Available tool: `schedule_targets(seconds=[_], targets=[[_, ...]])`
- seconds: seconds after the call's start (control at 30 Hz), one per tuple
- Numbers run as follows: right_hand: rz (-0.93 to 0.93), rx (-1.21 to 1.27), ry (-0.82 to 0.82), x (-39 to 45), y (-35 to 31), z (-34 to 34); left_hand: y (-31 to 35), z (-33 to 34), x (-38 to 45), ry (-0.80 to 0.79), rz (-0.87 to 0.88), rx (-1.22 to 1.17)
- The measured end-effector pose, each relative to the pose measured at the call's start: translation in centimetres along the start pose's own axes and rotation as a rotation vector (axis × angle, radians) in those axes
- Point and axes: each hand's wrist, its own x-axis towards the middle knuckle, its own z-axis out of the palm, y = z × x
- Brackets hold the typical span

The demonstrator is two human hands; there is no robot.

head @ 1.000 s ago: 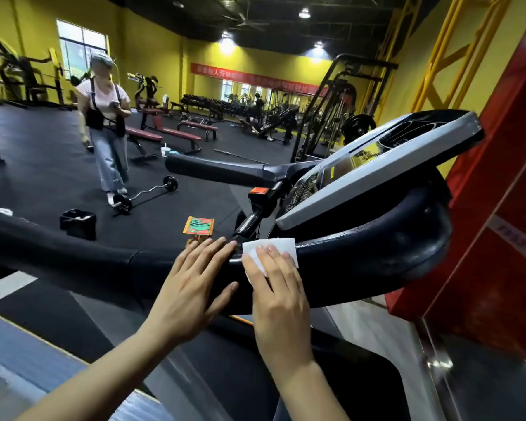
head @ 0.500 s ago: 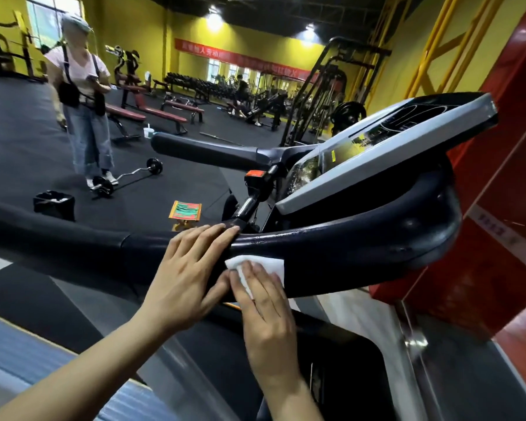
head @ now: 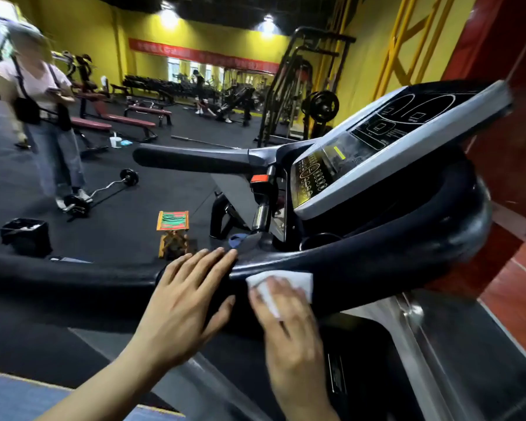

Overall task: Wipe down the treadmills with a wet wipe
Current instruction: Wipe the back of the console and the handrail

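Your right hand (head: 289, 326) is pressing the wet wipe (head: 281, 285) flat-fingered against the near face of the treadmill handrail (head: 377, 262). Your left hand (head: 182, 302) is resting open just beside it. The rail's long axis is running left-right, the unwiped curve lying to the wipe's right, nearer your right hand.

Wet wipe (head: 289, 279) half hidden under right hand (head: 289, 332), motion-blurred; handrail (head: 58, 279) cut off at nine o'clock; banner (head: 201, 54) lettering illegible.

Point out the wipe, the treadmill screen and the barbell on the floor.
wipe (head: 298, 279): head view, its bare white corner above the fingers.
treadmill screen (head: 343, 153): head view, middle of the glass panel.
barbell (head: 104, 191): head view, middle of its bent bar.
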Motion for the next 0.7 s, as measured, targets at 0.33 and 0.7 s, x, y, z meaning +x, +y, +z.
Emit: schedule_targets(seconds=[0.33, 0.7], targets=[[0.373, -0.309, -0.134, 8.8, 1.4, -3.5, -4.9, -0.9, -1.0, -0.008, 0.075, 0.0], [0.551, -0.331, -1.048, 18.1, -3.0, 1.9, -8.8, -1.9, -0.8, -0.097, 0.093, 0.018]])
